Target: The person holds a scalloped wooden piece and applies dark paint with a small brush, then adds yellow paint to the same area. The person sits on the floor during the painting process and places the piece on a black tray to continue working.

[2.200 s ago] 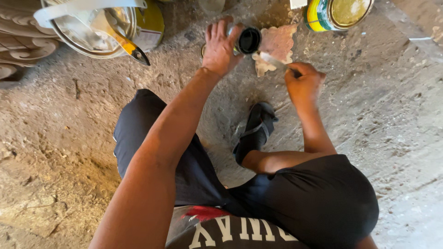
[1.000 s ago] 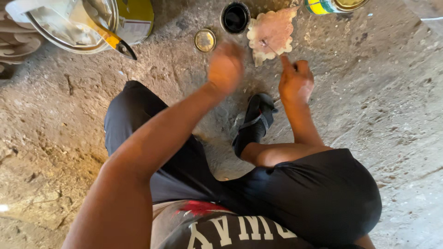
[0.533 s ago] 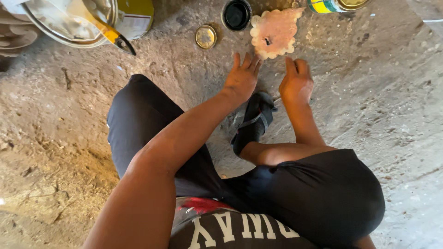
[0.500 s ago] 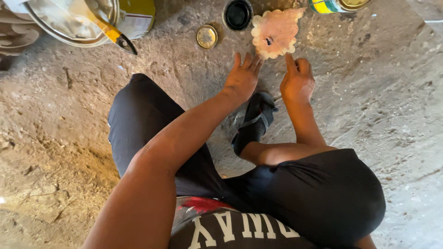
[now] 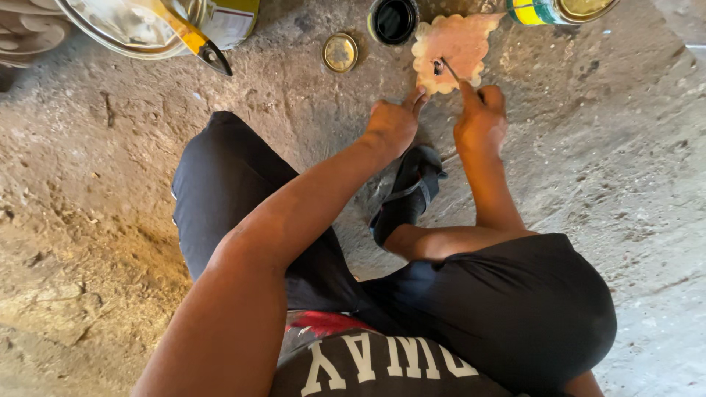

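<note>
A flat pinkish ornament with a scalloped edge (image 5: 456, 48) lies on the concrete floor in front of me. My left hand (image 5: 393, 125) rests at its near left edge, fingertips touching the rim. My right hand (image 5: 482, 121) is closed around a thin brush (image 5: 450, 70) whose tip sits on the ornament's middle. A small open tin with black paint (image 5: 393, 20) stands just left of the ornament, and its round lid (image 5: 340, 53) lies further left.
A large metal bucket (image 5: 125, 29) with a yellow-handled tool (image 5: 193, 40) across it and a yellow can (image 5: 228, 22) stand at the top left. Another can (image 5: 562, 10) is at the top right. My sandalled foot (image 5: 408, 195) is below the hands.
My left hand left the black tin, drew back, then came to rest against the ornament's near edge. My right hand brought the brush tip onto the ornament. The view shifted slightly.
</note>
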